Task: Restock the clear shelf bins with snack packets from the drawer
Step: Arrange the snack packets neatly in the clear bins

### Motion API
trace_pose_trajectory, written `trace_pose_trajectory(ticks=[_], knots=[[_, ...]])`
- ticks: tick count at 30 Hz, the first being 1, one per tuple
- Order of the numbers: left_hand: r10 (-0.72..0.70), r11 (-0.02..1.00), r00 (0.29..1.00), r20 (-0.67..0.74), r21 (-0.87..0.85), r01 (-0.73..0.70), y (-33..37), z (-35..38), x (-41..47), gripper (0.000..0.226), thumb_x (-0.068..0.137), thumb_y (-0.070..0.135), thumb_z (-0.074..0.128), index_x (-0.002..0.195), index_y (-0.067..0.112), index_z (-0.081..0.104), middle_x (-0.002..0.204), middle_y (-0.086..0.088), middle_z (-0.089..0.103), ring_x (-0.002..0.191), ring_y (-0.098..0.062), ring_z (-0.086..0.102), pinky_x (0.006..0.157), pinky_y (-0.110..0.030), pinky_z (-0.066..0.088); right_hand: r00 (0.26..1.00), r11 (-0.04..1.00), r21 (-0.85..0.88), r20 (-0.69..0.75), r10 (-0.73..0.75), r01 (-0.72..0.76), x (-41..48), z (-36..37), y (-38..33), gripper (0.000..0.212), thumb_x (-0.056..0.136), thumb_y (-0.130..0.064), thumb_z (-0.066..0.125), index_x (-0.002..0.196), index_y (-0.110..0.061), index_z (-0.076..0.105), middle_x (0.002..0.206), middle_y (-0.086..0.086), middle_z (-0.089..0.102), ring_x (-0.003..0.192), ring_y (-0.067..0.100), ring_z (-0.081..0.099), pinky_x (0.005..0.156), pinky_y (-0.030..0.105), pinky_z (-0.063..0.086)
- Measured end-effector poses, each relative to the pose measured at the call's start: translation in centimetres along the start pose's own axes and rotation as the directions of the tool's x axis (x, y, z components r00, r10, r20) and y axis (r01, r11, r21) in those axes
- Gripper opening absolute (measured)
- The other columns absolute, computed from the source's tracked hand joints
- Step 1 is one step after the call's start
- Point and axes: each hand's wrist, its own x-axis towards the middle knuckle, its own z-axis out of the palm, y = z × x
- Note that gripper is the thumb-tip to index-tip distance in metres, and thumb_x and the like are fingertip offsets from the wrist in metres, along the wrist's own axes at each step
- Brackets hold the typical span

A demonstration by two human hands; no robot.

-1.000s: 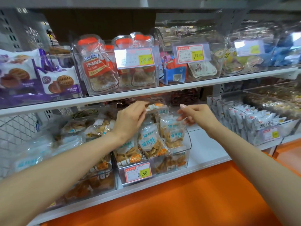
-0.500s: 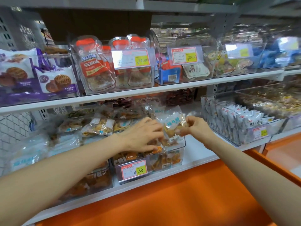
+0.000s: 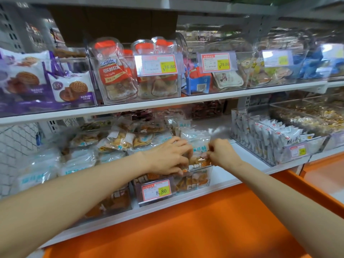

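A clear shelf bin (image 3: 209,175) with an 8.80 price tag (image 3: 156,190) stands on the lower shelf, filled with clear snack packets of orange crisps. My left hand (image 3: 167,157) lies over the packets at the bin's top, fingers curled against them. My right hand (image 3: 219,152) pinches the right edge of an upright snack packet (image 3: 198,146) with blue lettering. Both hands meet at this packet above the bin. The drawer is not in view.
More clear packets (image 3: 115,140) are piled left of the bin. A bin of white packets (image 3: 270,138) stands to the right. The upper shelf (image 3: 167,101) holds bins of sweets and purple biscuit bags (image 3: 70,88). An orange panel (image 3: 186,224) runs below the shelf.
Both hands have dropped from above the pile onto the bin's top packets and closed in on one upright packet. The view has shifted slightly right.
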Motion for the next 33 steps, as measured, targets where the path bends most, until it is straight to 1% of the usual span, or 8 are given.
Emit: trace_pose_trajectory(ticks=[3,6,10,17,20,23,25,33], knots=[[-0.094,0.995,0.99,-0.104,0.029,0.098,0.5,-0.5,-1.2,0.042,0.07,0.038,0.076,0.102,0.019,0.057,0.114,-0.004,0.053,0.108,-0.019,0.04,0.094,-0.031,0.028,0.99,0.998,-0.046,-0.125,-0.058,0.053,0.1,0.8,0.0,0.017,0.083,-0.011,0.068,0.084,0.002,0.057,0.086,0.017,0.063,0.08,0.036,0.062,0.069,0.044,0.051],[-0.117,0.985,0.983,-0.144,0.108,0.133,1.1,-0.5,-2.3,0.05,0.059,0.039,0.083,0.096,0.02,0.056,0.106,-0.004,0.057,0.095,-0.017,0.047,0.078,-0.029,0.043,0.926,0.982,-0.083,-0.327,-0.189,0.171,-0.6,1.5,0.2,0.037,0.078,-0.006,0.071,0.106,-0.003,0.046,0.101,0.012,0.049,0.071,0.035,0.054,0.055,0.038,0.037],[-0.145,0.981,0.981,-0.131,0.113,0.16,1.0,0.2,-2.8,0.05,0.055,0.032,0.086,0.097,0.017,0.064,0.103,-0.004,0.061,0.088,-0.019,0.057,0.068,-0.028,0.05,0.831,0.851,-0.217,-0.2,-0.519,0.478,-1.4,2.3,1.2,0.045,0.069,0.001,0.075,0.11,-0.007,0.06,0.098,0.012,0.049,0.059,0.026,0.053,0.048,0.031,0.044],[-0.284,0.957,0.937,-0.204,0.004,0.291,1.3,-0.9,-3.3,0.032,0.08,0.031,0.064,0.107,0.014,0.062,0.106,-0.001,0.062,0.096,-0.02,0.058,0.08,-0.033,0.044,0.906,0.889,-0.278,-0.114,-0.408,0.365,-1.5,3.1,0.5,0.04,0.074,0.006,0.062,0.112,-0.007,0.057,0.107,0.015,0.047,0.066,0.036,0.055,0.053,0.039,0.044],[-0.582,0.773,0.728,-0.363,0.033,0.634,0.1,-3.0,-5.8,0.031,0.082,0.03,0.056,0.107,0.012,0.058,0.106,-0.006,0.057,0.097,-0.027,0.054,0.077,-0.036,0.04,0.916,0.894,-0.275,-0.095,-0.391,0.353,-1.8,3.2,0.3,0.043,0.07,0.01,0.06,0.109,-0.005,0.057,0.106,0.016,0.047,0.065,0.032,0.052,0.052,0.037,0.044],[-0.935,0.339,0.344,-0.09,0.067,0.938,-1.7,-5.1,-8.5,0.053,0.089,0.048,0.052,0.121,0.007,0.044,0.121,-0.018,0.047,0.111,-0.035,0.044,0.091,-0.042,0.035,0.921,0.897,-0.281,-0.092,-0.379,0.341,-1.9,3.0,0.4,0.043,0.075,0.002,0.064,0.116,-0.01,0.056,0.111,0.011,0.046,0.08,0.031,0.055,0.058,0.032,0.042],[-0.977,0.198,0.188,0.096,0.108,0.974,-2.4,-5.7,-9.2,0.068,0.088,0.06,0.046,0.126,0.004,0.037,0.13,-0.025,0.043,0.119,-0.039,0.042,0.096,-0.043,0.034,0.929,0.904,-0.283,-0.089,-0.359,0.321,-2.1,2.5,0.1,0.046,0.08,-0.005,0.062,0.124,-0.015,0.052,0.118,0.007,0.045,0.091,0.029,0.056,0.062,0.027,0.039],[-0.979,0.051,0.089,0.183,-0.203,0.978,-3.1,-6.2,-8.4,0.074,0.08,0.035,0.069,0.132,0.001,0.031,0.129,-0.022,0.047,0.12,-0.038,0.044,0.093,-0.043,0.043,0.9,0.94,-0.217,-0.294,-0.32,0.264,-3.3,1.5,-0.6,0.027,0.085,-0.013,0.063,0.112,-0.016,0.064,0.107,0.006,0.057,0.084,0.028,0.062,0.057,0.026,0.037]])
